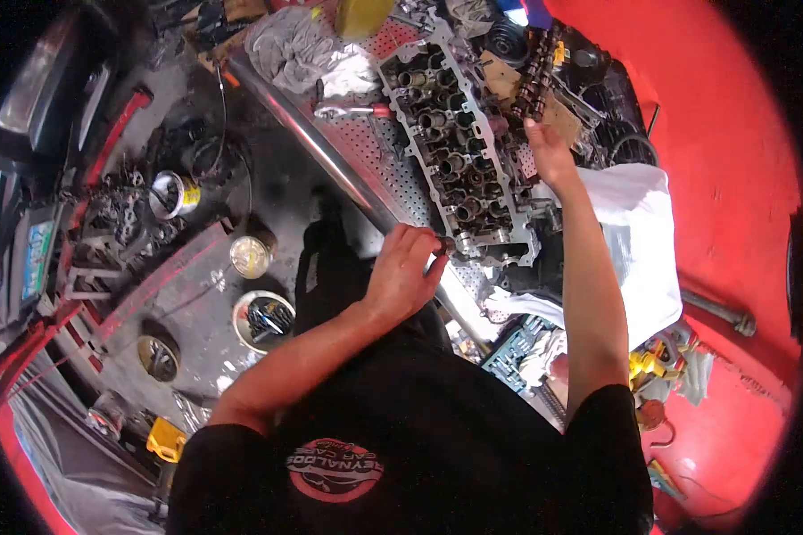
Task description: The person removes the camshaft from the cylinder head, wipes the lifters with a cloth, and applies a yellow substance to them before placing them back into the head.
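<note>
The left hand (404, 272) is at the near end of a long grey metal engine cylinder head (452, 167), its fingers curled in and narrow, holding a small dark cylindrical part (445, 244) at their tips. The cylinder head lies on a perforated silver metal worktop (375, 152), its open side up, with rows of round bores and dark, oily recesses showing.

The right hand (549, 152) is beyond the head's right edge, its thumb at the lower end of a dark metal camshaft (535, 82) with a row of lobes. The other fingers are hidden, so I cannot tell whether they close around the shaft. The camshaft lies near brown cardboard (560, 120).

Left of the head, a chrome ratchet with a red handle (352, 111) rests on the worktop, below a crumpled grey cloth (290, 49). A large white cloth (638, 259) lies beside the right forearm, and a teal tray of small tools (513, 352) is nearer the body. On the grey floor (201, 308), 1 round white bucket (239, 323) holds dark metal pieces.
</note>
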`<state>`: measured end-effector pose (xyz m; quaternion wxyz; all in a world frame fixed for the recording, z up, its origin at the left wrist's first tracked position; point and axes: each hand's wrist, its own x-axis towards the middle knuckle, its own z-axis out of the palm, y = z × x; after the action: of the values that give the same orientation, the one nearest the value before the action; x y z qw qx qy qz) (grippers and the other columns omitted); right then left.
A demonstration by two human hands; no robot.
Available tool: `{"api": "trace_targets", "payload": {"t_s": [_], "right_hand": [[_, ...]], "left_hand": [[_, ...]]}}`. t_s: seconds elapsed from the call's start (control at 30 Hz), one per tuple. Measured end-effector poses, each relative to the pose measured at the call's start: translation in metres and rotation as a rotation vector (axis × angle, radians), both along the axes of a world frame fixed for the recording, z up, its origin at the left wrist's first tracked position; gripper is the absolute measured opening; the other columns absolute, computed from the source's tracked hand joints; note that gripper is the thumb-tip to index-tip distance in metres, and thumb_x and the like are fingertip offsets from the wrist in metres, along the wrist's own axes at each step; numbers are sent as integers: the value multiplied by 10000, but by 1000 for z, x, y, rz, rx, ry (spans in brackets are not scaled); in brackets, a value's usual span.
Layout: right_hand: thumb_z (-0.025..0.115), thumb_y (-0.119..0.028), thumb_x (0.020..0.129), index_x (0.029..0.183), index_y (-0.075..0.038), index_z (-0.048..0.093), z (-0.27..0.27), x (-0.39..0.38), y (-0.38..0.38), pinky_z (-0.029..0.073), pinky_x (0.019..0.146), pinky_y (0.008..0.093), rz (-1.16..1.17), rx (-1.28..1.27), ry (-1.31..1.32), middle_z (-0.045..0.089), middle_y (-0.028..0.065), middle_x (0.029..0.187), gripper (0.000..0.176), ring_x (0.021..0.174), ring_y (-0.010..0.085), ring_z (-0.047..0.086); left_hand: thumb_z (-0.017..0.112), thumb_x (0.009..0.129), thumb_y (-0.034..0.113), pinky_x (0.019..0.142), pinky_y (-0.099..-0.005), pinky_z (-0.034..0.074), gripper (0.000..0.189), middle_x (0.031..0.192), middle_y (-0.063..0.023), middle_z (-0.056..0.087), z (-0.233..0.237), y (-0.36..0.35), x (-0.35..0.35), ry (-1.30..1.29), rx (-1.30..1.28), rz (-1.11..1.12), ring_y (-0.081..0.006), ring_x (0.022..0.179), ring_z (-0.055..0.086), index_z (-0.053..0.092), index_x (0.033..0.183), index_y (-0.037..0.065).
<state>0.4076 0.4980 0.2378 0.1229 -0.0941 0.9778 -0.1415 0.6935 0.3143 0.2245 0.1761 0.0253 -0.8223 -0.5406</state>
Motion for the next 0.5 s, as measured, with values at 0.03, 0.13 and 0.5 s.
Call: {"api": "trace_targets", "payload": {"t_s": [0.03,0.13,0.5], "right_hand": [[356,-670,908,1253,72,515,-6,-6,0,436,934,401,1,84,-123,603,221,1180,833,1009,306,608],[296,-767,855,1329,21,470,-22,-25,-6,427,936,413,-59,216,-414,564,214,1247,936,1011,309,598],[309,-910,708,1464,-29,294,-91,-46,37,243,1108,403,-208,-52,-683,290,190,1504,1161,1362,309,302]], "left_hand": [[726,718,19,777,-399,474,247,934,-121,626,-2,1,0,-23,-42,7,-330,884,588,546,885,41],[726,724,37,778,-398,473,229,932,-116,629,0,5,6,-83,-32,78,-321,878,590,549,870,41],[724,742,91,781,-403,467,229,938,-124,602,-15,63,14,-168,179,367,-326,899,567,576,908,34]]}}
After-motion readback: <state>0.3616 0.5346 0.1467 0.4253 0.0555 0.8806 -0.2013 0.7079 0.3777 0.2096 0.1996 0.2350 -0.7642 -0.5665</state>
